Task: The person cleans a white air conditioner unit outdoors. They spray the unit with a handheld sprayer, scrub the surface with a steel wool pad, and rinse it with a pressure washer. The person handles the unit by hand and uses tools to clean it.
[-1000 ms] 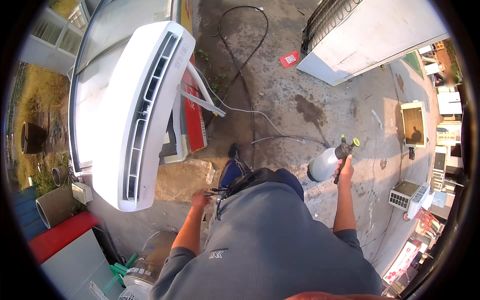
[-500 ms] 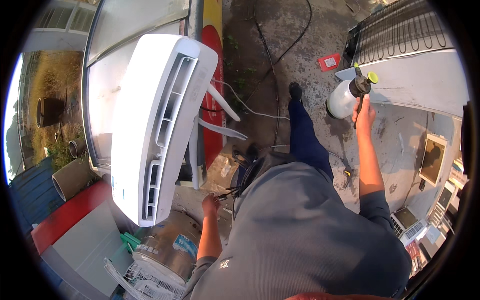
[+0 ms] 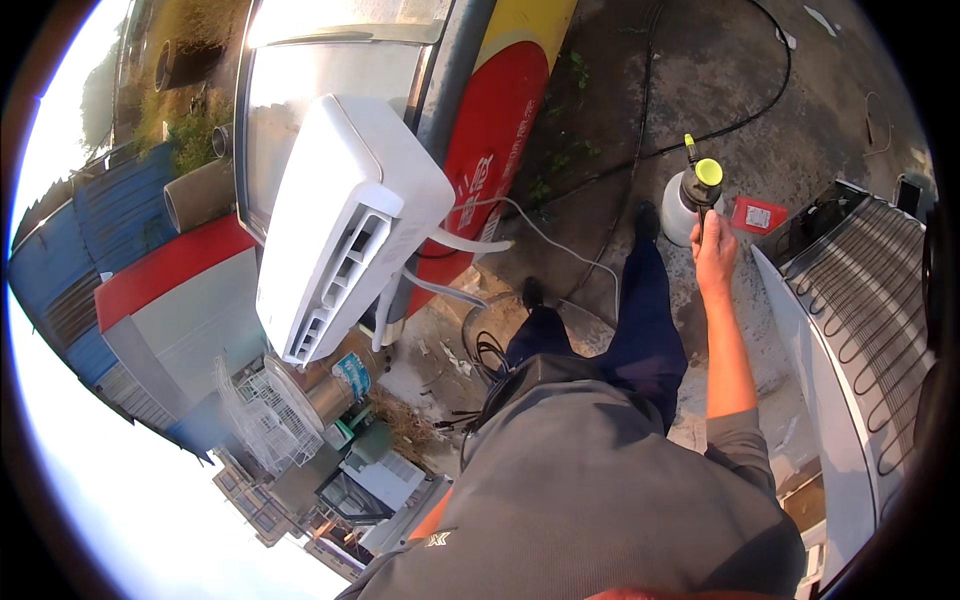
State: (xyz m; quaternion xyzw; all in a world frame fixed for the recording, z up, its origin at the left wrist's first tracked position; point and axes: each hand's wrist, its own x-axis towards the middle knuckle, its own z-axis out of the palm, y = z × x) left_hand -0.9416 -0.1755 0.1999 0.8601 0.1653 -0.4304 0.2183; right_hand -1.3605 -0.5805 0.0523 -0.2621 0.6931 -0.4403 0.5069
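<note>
My right hand (image 3: 713, 250) was closed around the dark handle of a white pump sprayer (image 3: 677, 212) with a yellow-green knob, out ahead of me and to my right. My left hand was out of sight; I could not tell its grip. A white air conditioner (image 3: 325, 210) stood tilted on my left, a coil-backed appliance (image 3: 860, 310) on my right.

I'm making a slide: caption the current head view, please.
Right hand gripping a pump sprayer, with a white air conditioner at left.
</note>
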